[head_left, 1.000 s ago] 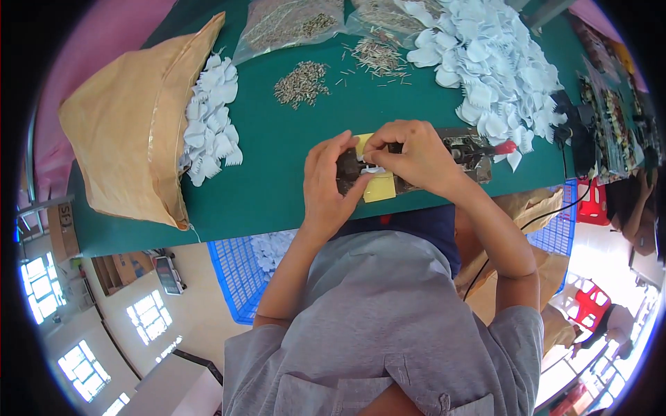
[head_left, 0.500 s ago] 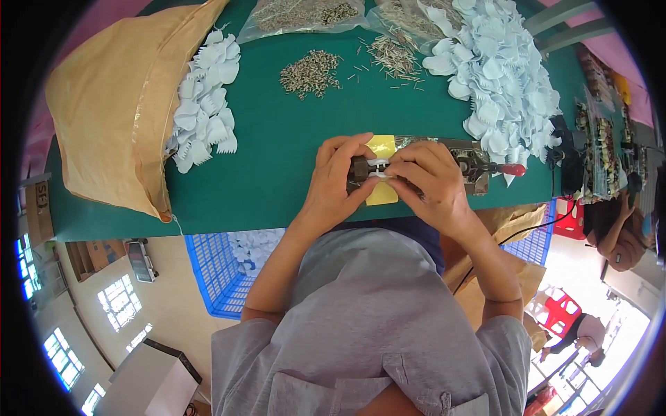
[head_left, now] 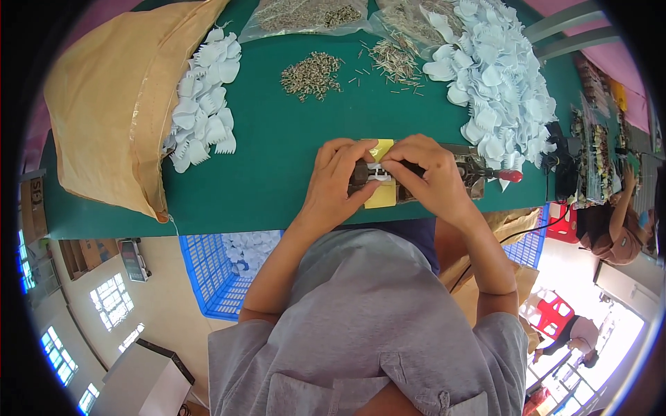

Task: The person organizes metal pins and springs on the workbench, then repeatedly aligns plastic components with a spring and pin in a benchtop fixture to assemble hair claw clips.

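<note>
A small white plastic piece (head_left: 378,175) sits in a dark metal fixture (head_left: 469,165) near the table's front edge. My left hand (head_left: 331,177) closes on it from the left, thumb below and fingers above. From the right, my right hand (head_left: 436,179) pinches thumb and forefinger together at the upper part of the piece; anything between those fingertips is hidden. Yellow tape (head_left: 379,199) crosses the fixture under my hands. A red-tipped lever (head_left: 510,176) sticks out at its right end.
Small metal springs (head_left: 311,76) and thin metal pins (head_left: 395,61) lie in heaps beyond my hands. Toothed white plastic pieces pile up at the right (head_left: 510,90) and spill from a tan sack (head_left: 111,104) at the left. A blue basket (head_left: 215,277) stands below the table edge.
My right hand has shifted slightly, its thumb and forefinger now higher on the white piece, leaving more of it visible. My left hand stays nearly in place.
</note>
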Motion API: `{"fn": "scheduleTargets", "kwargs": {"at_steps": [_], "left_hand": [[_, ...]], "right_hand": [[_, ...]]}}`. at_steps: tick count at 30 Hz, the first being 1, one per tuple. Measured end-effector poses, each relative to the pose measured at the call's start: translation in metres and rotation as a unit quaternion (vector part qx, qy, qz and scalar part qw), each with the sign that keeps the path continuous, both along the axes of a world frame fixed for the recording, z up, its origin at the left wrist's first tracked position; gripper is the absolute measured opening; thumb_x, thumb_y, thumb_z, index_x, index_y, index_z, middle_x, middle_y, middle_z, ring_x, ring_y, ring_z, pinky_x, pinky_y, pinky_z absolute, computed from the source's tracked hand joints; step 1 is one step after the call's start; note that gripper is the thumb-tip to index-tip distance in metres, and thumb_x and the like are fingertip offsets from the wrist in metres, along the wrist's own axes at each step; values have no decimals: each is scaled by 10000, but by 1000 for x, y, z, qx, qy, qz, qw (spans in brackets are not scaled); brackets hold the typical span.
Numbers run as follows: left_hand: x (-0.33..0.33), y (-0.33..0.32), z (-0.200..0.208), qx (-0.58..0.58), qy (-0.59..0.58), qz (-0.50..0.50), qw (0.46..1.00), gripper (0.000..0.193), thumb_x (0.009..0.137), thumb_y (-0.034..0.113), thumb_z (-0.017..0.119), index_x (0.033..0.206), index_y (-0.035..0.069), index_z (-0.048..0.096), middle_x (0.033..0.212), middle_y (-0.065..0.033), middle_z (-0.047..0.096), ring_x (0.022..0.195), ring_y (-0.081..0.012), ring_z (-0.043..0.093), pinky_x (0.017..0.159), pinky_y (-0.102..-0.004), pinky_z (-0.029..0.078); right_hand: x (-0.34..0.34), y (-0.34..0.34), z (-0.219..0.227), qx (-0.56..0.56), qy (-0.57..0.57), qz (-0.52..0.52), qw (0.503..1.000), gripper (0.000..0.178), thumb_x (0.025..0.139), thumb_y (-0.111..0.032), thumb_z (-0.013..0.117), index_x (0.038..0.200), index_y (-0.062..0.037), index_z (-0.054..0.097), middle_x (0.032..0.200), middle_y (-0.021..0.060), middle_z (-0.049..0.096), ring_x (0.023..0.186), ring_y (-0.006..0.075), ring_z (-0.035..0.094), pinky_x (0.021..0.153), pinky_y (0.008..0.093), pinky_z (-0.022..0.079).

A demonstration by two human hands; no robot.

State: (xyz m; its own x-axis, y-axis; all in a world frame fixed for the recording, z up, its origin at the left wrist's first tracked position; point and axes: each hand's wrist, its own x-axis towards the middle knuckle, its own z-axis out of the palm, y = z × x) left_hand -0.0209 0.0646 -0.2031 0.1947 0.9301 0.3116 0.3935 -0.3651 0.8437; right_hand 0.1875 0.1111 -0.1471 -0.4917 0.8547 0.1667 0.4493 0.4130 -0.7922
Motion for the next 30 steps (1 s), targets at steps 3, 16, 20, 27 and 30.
{"fn": "scheduleTargets", "kwargs": {"at_steps": [3,16,20,27,30], "left_hand": [[1,1,-1,12,2,3,1000,657,805,84,819,1407,105,558,1153,-43,665,1189,-289,541,1012,-437,451],[1,0,-4,17,10,13,1000,596,805,113,836,1353,105,603,1140,-49,688,1150,-297,571,982,-432,475],[2,-1,-4,32,15,20,999,604,773,94,849,1332,93,619,1096,-41,702,1129,-286,588,951,-416,498],[4,3,0,102,58,1,993,411,783,92,837,1178,122,730,1065,-49,694,1090,-287,598,917,-409,509],[5,3,1,99,64,3,993,371,789,101,830,1150,129,747,1078,-51,687,1087,-289,599,911,-407,509]], "right_hand": [[-3,0,6,21,-57,9,998,86,895,-116,748,948,-49,750,826,77,682,809,273,615,797,384,461],[1,-2,4,-11,10,-3,1000,77,906,-60,741,975,-26,739,895,120,704,839,317,653,747,398,521],[29,-30,41,219,-65,-112,967,172,846,-6,783,1014,-20,746,953,117,734,881,309,690,780,400,538],[85,-27,47,317,-212,-276,882,189,948,-6,687,1137,0,685,939,123,733,800,255,689,768,341,539],[120,-27,26,197,-106,-373,901,140,1062,-57,560,1149,5,649,843,103,717,713,148,671,680,283,530]]}}
